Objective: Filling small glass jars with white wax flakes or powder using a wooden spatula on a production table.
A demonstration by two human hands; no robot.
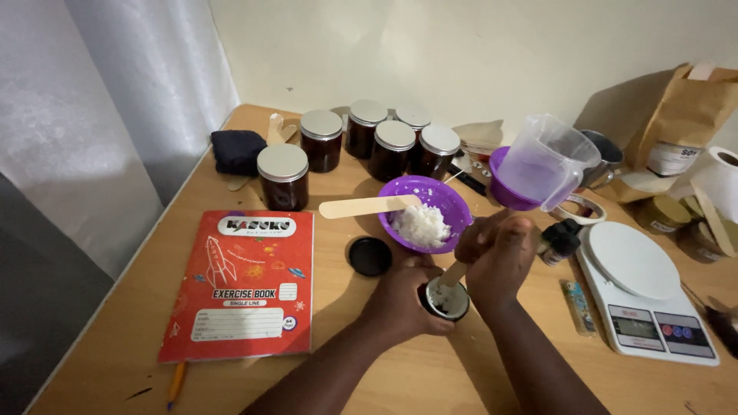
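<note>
Left hand [400,296] wrapped around small dark jar [446,300], fingers closed on its side. Right hand [498,257] fisted on wooden stick [453,273], tip in the jar's white contents, beside purple bowl [453,201].

I count six dark amber glass jars with silver lids: [282,177], [321,140], [367,127], [394,149], [415,123], [438,151]. One more small dark jar [446,300], open, filled with white. One loose black round lid [370,256]. Two purple plastic bowls: [453,201], [507,190]. One clear plastic measuring jug [550,160]. One flat wooden stick [369,205] across a bowl rim; a second wooden stick [453,274] stands in the open jar. One red exercise book [244,283]. One white digital scale [649,290]. One pencil [176,383]. Two hands: left [400,296], right [500,257].
</note>
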